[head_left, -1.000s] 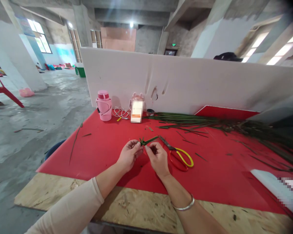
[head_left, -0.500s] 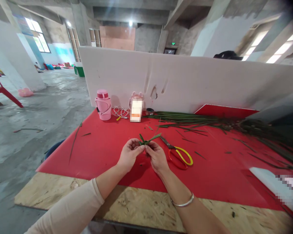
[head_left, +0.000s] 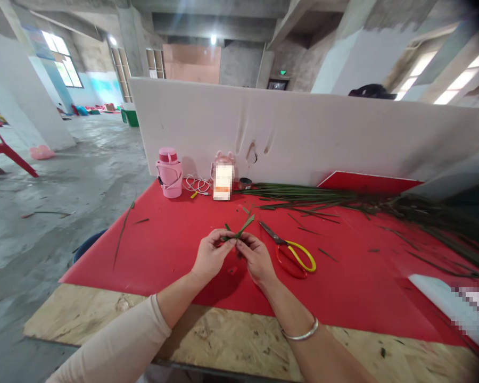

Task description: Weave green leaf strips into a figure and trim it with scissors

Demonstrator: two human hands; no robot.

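Between my two hands is a small piece of folded green leaf strips (head_left: 245,226), its ends sticking up above the fingertips. My left hand (head_left: 212,252) pinches it from the left, thumb and fingers closed. On the other side my right hand (head_left: 256,257) also pinches it, the thumbs almost meeting. How the strips are folded is hidden by the fingers. A pair of scissors (head_left: 279,241) with one yellow and one red handle lies just right of my right hand, blades slightly apart or shut, too small to tell.
A red sheet (head_left: 163,255) covers the wooden board (head_left: 207,332). Long green leaves (head_left: 303,194) lie along the back and right. A pink bottle (head_left: 170,173), white cable (head_left: 197,183) and propped phone (head_left: 223,181) stand before a white panel (head_left: 311,133). Leaf scraps are scattered about.
The leaf strips have turned between my fingers; the long end that pointed right now points more upward and is nearer the middle. Both hands stay almost in place.
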